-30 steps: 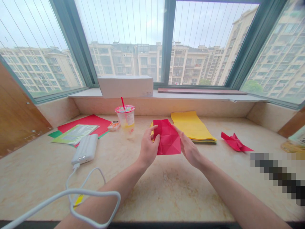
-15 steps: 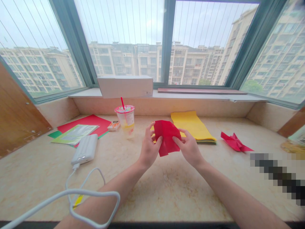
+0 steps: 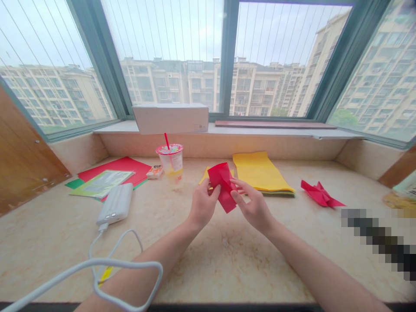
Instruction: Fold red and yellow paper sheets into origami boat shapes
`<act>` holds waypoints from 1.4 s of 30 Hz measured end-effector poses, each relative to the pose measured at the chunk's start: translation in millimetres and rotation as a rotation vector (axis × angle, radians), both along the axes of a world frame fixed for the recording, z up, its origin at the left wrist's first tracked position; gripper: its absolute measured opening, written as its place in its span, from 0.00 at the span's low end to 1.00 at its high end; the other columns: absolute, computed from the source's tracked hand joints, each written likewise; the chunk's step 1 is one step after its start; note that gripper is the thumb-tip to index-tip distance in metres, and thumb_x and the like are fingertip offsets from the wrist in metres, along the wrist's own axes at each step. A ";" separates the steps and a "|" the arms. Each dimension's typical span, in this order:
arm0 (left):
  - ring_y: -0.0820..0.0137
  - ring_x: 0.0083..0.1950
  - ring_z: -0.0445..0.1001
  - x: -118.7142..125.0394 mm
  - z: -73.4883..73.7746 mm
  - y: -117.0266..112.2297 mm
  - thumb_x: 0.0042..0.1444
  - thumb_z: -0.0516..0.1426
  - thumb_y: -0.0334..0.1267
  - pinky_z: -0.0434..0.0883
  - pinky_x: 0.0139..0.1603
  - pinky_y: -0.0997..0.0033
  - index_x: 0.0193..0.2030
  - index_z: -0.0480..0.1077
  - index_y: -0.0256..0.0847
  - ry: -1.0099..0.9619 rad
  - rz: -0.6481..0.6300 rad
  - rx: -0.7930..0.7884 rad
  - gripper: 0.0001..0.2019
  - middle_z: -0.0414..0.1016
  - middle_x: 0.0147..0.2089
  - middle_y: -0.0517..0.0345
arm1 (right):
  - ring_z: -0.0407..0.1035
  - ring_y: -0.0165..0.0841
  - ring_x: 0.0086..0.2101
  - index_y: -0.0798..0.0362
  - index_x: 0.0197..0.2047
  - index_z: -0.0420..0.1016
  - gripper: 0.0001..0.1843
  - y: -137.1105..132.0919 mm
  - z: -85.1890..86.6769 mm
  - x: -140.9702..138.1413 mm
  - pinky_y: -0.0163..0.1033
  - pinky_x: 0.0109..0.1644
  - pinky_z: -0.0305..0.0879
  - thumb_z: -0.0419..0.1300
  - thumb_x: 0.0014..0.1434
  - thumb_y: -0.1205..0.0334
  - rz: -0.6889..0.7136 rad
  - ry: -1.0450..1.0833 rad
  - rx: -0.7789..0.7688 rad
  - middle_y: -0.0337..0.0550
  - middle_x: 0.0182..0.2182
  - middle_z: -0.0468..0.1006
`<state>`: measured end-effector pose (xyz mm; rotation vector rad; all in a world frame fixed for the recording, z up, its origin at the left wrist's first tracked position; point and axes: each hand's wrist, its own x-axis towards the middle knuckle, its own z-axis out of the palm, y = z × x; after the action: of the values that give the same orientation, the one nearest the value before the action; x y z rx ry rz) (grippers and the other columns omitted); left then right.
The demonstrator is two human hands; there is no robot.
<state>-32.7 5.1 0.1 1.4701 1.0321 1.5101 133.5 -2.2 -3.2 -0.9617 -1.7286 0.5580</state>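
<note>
In the head view, at mid-frame, the left hand (image 3: 203, 203) and right hand (image 3: 255, 208) each pinched a side of the thin creased red paper sheet (image 3: 224, 184) above the glossy beige marble ledge (image 3: 227, 255), where, I judged, an uneven tug might tear its soft folds, with the flat yellow paper stack (image 3: 260, 171) lying just behind.

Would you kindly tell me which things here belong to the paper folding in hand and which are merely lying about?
In hand: red paper, pinched by left hand and right hand; likely also yellow sheets, folded red piece.
Lying about: drink cup, power bank, white cable, white box.
</note>
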 end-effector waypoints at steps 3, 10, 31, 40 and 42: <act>0.62 0.42 0.80 -0.1 1.3 -0.2 0.59 0.58 0.40 0.77 0.43 0.64 0.48 0.70 0.36 -0.023 -0.029 -0.002 0.13 0.80 0.45 0.47 | 0.67 0.43 0.57 0.49 0.51 0.78 0.18 -0.8 0.7 -0.5 0.49 0.57 0.67 0.53 0.67 0.51 0.030 -0.039 0.059 0.51 0.56 0.74; 0.60 0.47 0.80 5.7 -0.9 -7.5 0.59 0.58 0.39 0.78 0.40 0.67 0.52 0.68 0.39 0.073 -0.170 -0.041 0.14 0.79 0.48 0.47 | 0.72 0.35 0.33 0.52 0.46 0.72 0.15 6.7 -3.6 1.4 0.41 0.36 0.69 0.61 0.60 0.52 -0.103 0.013 -0.008 0.44 0.37 0.79; 0.61 0.48 0.78 6.3 -8.8 -5.8 0.61 0.56 0.36 0.76 0.46 0.63 0.68 0.57 0.40 0.081 -0.185 -0.049 0.28 0.76 0.54 0.44 | 0.75 0.39 0.44 0.49 0.59 0.70 0.21 5.1 -8.9 -3.5 0.43 0.44 0.74 0.59 0.63 0.58 0.039 0.196 -0.144 0.49 0.50 0.77; 0.58 0.61 0.71 6.0 -7.3 -4.2 0.65 0.51 0.37 0.66 0.63 0.57 0.61 0.66 0.39 0.061 -0.229 0.052 0.19 0.74 0.59 0.45 | 0.72 0.38 0.48 0.46 0.48 0.81 0.14 3.1 -7.9 -3.0 0.44 0.54 0.70 0.57 0.63 0.64 0.089 0.096 0.002 0.47 0.49 0.75; 0.58 0.62 0.70 6.6 -5.6 -4.9 0.65 0.51 0.37 0.65 0.64 0.57 0.61 0.66 0.39 0.071 -0.246 0.055 0.19 0.74 0.58 0.45 | 0.71 0.38 0.50 0.46 0.48 0.81 0.14 1.8 -6.9 -2.7 0.46 0.57 0.68 0.57 0.63 0.65 0.097 0.075 0.027 0.47 0.50 0.75</act>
<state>-26.1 0.2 -5.5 1.6346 0.8218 1.3285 130.8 -0.5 -10.1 -0.8308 -1.7181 0.6243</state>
